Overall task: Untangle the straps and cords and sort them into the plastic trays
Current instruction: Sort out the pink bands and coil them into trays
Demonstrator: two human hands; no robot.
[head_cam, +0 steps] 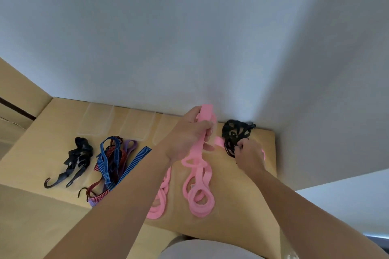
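Above the tabletop [248, 191], left hand [187, 139] pinches the pink strap [196, 174] — its length hanging toward the person. Right hand [249, 153], nearer the black cord [235, 134], closes on it — trays [94, 122] lie far-left, empty.

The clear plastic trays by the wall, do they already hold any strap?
No, the clear plastic trays look empty; the pink strap hangs from the left hand.
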